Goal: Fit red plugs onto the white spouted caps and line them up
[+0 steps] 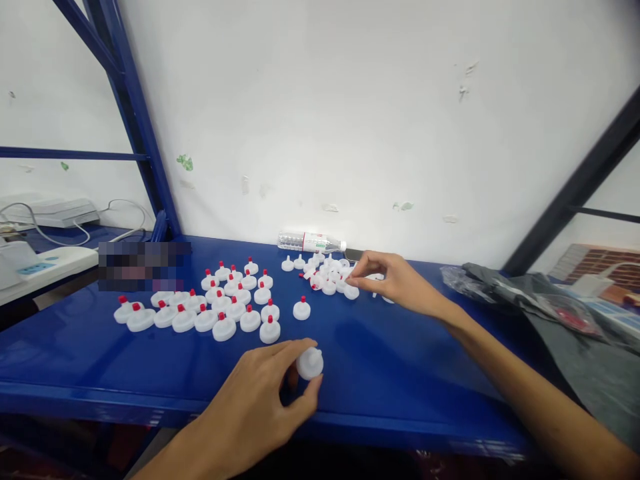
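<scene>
"So, how is the left hand posed?"

"Palm low, its thumb and index finger curved around a white cap, gripping its rim, with the small nozzle pointing away from the palm."

"And the right hand?"

"Arm stretched forward, thumb and index finger almost meeting at the near edge of a jumbled pile of white pieces. I can't tell whether they have hold of one."

"What's around them?"

"A glossy blue tabletop beneath both, and a scuffed white wall beyond the fingertips. A clear, ridged bottle lies on its side, past the right fingers and to their left. Crumpled grey cloth sits right of the right forearm."

"And the shapes?"

"Milky, plastic-looking discs with narrow stems. Ahead and left of the left fingers, red-tipped caps stand in a loose cluster; a lone red-tipped cap stands straight ahead of those fingers."
</scene>
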Demonstrator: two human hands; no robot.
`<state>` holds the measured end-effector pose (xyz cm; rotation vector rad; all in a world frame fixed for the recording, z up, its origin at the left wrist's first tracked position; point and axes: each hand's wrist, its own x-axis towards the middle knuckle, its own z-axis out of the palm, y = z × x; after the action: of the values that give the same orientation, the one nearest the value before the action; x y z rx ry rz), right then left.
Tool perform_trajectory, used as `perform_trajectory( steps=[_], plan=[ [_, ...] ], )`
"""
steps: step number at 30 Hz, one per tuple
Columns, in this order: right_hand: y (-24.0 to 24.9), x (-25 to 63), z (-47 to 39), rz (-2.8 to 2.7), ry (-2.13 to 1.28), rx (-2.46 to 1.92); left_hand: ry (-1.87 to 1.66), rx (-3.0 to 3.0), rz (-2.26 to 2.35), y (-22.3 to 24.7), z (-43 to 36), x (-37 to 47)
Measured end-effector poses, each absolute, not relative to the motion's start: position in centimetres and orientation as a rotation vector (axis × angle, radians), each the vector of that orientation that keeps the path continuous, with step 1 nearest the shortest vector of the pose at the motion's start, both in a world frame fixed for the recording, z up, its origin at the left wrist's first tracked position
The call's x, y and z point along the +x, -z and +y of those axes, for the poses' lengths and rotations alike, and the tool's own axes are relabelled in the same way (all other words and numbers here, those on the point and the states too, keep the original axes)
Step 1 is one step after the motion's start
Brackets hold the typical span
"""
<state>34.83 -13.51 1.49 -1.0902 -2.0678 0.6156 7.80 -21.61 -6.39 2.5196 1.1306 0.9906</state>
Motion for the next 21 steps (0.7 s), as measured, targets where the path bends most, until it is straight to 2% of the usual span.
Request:
perform_trajectory(
  steps=[7,13,21],
  plan=[
    [0.5,30.1,-17.2,-2.060,-0.921,-0.819,-0.779,2.432,1.196,6.7,-21.3,7.4],
    [2.3,28.8,-17.9,-1.989,-1.151,-0.811,-0.745,2.352,1.222,6.6,-21.3,7.6],
    [3.1,28.8,-17.8,-2.049,-1.064,-0.811,-0.661,2.326,1.272,6.4,-20.9,7.8]
  ],
)
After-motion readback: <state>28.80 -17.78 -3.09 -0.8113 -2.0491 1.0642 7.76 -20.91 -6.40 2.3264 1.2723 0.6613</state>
